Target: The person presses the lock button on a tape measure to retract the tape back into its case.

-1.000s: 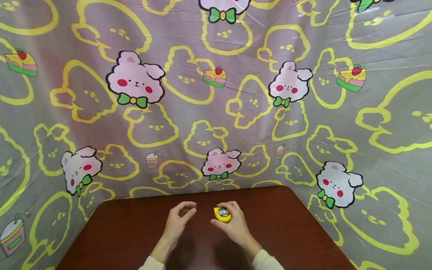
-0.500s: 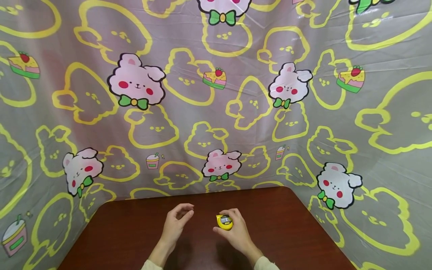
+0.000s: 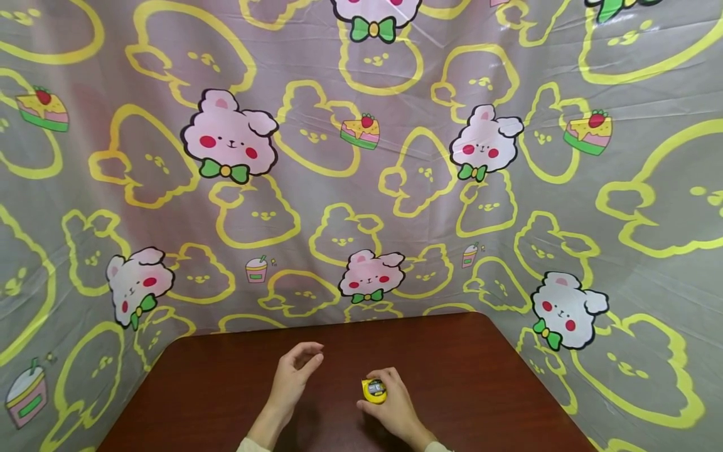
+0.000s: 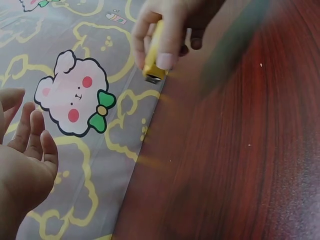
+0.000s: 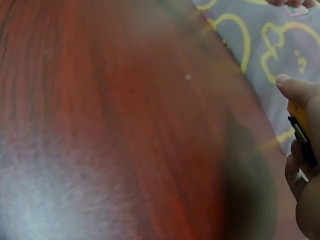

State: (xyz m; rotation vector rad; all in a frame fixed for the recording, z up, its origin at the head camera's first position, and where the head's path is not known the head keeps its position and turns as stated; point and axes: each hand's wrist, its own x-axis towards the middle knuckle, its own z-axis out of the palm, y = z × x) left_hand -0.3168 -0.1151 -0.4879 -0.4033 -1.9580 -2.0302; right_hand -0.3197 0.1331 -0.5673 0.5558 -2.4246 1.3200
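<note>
Right hand (image 3: 395, 408) pinches small yellow tape measure (image 3: 374, 390) just above table (image 3: 214, 389), lower centre of frame; left hand (image 3: 296, 373) spread, empty beside it; a loose fingertip pinch could let it drop.

Mostly hidden by the curled right hand (image 3: 392, 408): yellow tape measure (image 3: 374, 390), label print too small to read. Blurred throughout: right wrist view. Cut off: left hand (image 4: 22, 165).

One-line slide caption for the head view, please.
Right hand grips a small round yellow tape measure above a dark red-brown wooden table; left hand empty.
</note>
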